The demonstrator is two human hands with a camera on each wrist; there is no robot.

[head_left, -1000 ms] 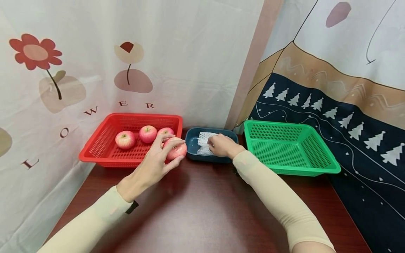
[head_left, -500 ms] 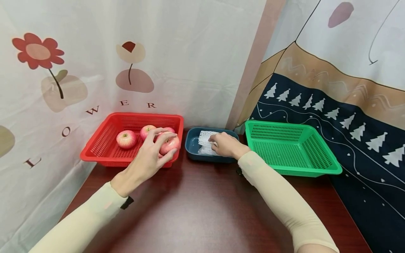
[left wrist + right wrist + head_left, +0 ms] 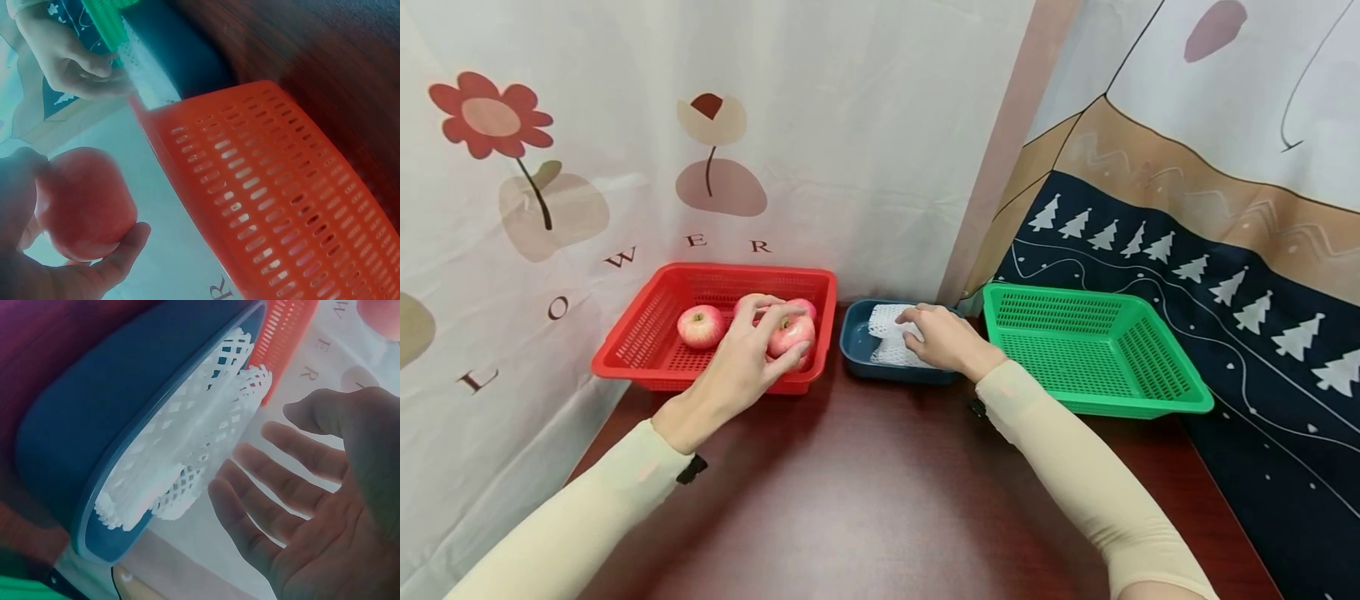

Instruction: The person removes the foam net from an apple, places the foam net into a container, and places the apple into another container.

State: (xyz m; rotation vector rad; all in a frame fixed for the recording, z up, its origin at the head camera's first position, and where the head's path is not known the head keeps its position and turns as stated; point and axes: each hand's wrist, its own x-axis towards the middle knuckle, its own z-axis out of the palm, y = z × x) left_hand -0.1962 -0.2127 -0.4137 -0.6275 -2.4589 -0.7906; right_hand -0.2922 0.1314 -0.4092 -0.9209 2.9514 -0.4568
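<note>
In the head view my left hand (image 3: pixel 730 362) grips a pink-red apple (image 3: pixel 792 335) between curled fingers and thumb, over the red basket (image 3: pixel 625 375). The left wrist view shows that apple (image 3: pixel 87 203) held above the basket's rim. Other apples lie in the basket: one apple (image 3: pixel 702 326) in plain sight, others partly hidden behind the hand and the held fruit. My right hand (image 3: pixel 951 340) hovers at the blue tub (image 3: pixel 887 374), holding nothing. Its fingers are spread and slightly bent beside the white foam fruit nets (image 3: pixel 181 431), apart from them.
A green basket (image 3: pixel 1123 407) stands right of the tub, with no fruit visible inside. All the containers sit on a dark red-brown table (image 3: pixel 865 483). A printed curtain (image 3: pixel 865 150) hangs directly behind them.
My left hand has carried the apple leftward, from near the tub to above the red basket. The right hand has lifted slightly off the nets, shifted right, and its fingers have uncurled.
</note>
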